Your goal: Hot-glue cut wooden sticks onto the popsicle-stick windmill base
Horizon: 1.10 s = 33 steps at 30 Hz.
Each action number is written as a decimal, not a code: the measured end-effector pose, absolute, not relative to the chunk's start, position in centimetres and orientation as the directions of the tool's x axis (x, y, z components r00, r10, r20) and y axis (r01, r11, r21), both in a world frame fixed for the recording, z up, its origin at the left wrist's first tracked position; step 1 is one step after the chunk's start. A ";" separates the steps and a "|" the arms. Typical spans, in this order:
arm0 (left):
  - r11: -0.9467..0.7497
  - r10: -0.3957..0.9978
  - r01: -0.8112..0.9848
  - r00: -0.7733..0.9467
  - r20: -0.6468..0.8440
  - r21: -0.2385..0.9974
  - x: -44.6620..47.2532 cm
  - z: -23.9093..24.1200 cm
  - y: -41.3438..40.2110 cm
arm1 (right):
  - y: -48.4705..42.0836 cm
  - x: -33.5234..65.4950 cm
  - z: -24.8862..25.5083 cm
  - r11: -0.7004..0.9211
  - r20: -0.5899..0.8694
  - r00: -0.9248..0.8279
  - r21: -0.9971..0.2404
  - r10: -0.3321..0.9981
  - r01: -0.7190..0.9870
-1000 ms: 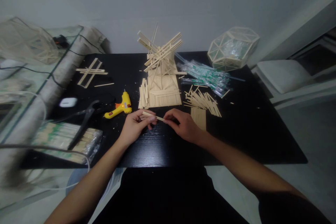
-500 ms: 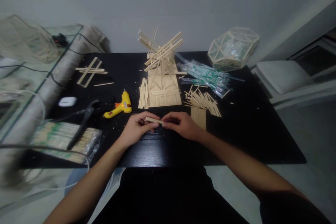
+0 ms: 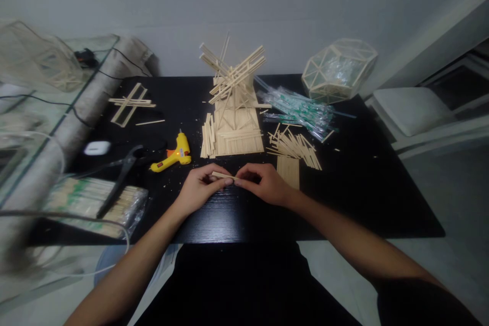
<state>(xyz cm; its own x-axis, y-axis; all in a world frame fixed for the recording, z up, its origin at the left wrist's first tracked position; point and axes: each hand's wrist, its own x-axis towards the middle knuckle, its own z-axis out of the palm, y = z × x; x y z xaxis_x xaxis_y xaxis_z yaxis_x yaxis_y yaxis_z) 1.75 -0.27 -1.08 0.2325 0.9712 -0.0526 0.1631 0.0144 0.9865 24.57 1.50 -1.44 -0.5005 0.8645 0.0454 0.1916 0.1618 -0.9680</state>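
Observation:
Both my hands meet over the near middle of the black table (image 3: 362, 188). My left hand (image 3: 200, 188) and my right hand (image 3: 263, 183) each pinch one end of a short bundle of wooden sticks (image 3: 223, 175), held level between them just above the tabletop. Behind the hands stands a windmill-like model of wooden sticks (image 3: 235, 107) on a flat stick base. A yellow glue gun (image 3: 173, 155) lies to the left of my left hand. A loose pile of cut sticks (image 3: 294, 145) and a small flat stick panel (image 3: 289, 170) lie beside my right hand.
Black pliers (image 3: 122, 175) and a bag of sticks (image 3: 95, 201) lie at the near left. A stick cross frame (image 3: 130, 104) and a white case (image 3: 97, 148) sit farther left. Plastic-wrapped sticks (image 3: 301, 109) and a polyhedral stick frame (image 3: 338, 69) are at the back right.
My two hands have drawn closer together around the stick bundle, and the bundle has shifted slightly left and levelled out. Nothing else on the table moved.

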 end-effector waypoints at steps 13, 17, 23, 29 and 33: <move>-0.033 0.992 0.156 0.125 0.014 0.987 1.4 -0.9 -0.2 | 1.8 24.8 -1.2 0.187 0.055 -0.472 -0.953 0.880 0.237; -0.025 0.998 0.155 0.065 0.015 0.988 1.4 -0.8 -0.3 | 1.8 24.8 -1.3 0.196 0.070 -0.466 -0.954 0.882 0.227; -0.044 0.999 0.148 0.001 0.044 0.988 1.5 -0.3 -0.2 | 1.9 24.9 -1.3 0.177 0.070 -0.445 -0.963 0.893 0.203; -0.082 0.994 0.131 -0.055 0.090 0.988 1.4 -0.3 -0.1 | 1.9 25.0 -1.5 0.149 0.045 -0.427 -0.965 0.903 0.214; -0.077 0.997 0.193 0.029 0.073 0.978 1.4 -0.7 -0.2 | 1.8 24.9 -1.6 0.151 0.049 -0.439 -0.968 0.897 0.200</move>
